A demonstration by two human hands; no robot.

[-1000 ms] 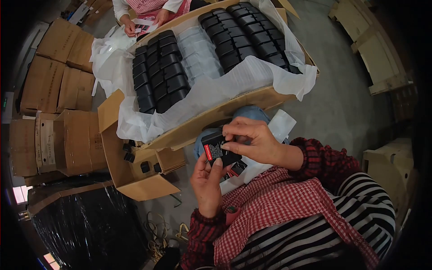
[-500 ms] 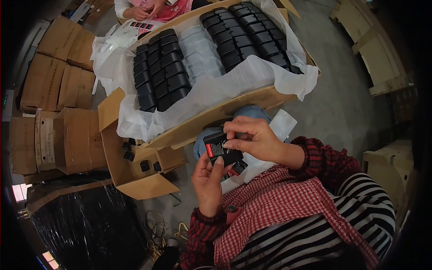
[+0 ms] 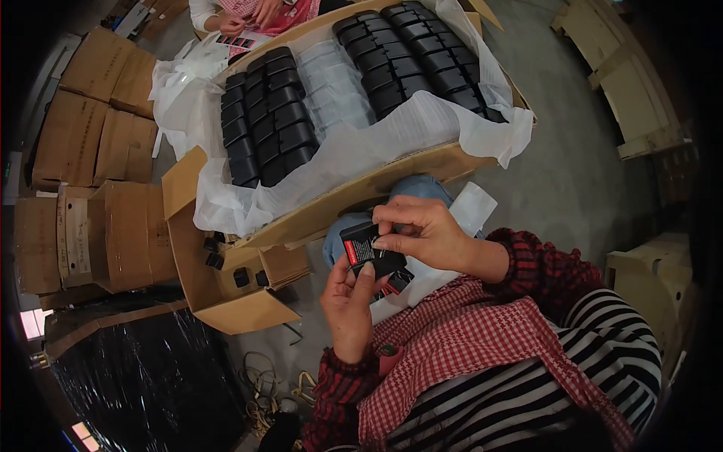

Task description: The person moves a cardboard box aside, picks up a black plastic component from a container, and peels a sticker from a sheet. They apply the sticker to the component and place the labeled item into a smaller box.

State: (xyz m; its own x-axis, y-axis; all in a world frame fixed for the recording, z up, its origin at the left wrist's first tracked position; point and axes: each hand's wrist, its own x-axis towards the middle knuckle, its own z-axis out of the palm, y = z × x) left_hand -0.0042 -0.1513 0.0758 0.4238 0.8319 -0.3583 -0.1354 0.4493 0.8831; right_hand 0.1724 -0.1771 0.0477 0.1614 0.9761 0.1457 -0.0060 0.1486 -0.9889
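Note:
Over my lap, my left hand grips a small black piece with a red and black label, its thumb on the label's lower edge. My right hand pinches the right side of that same piece between thumb and fingers. Just below it, near my left fingertips, is a black and red label sheet, partly covered. Beyond my hands, a large carton lined with white foam sheet holds rows of black plastic parts and a row of clear-wrapped ones.
An open box with a few black pieces stands at the left of my knees. Stacked cartons and a black-wrapped bundle are farther left. Across the carton are a co-worker's hands. Wooden crates stand at right.
The co-worker's hands have shifted slightly over their label sheet. My own hands and the black piece have hardly moved.

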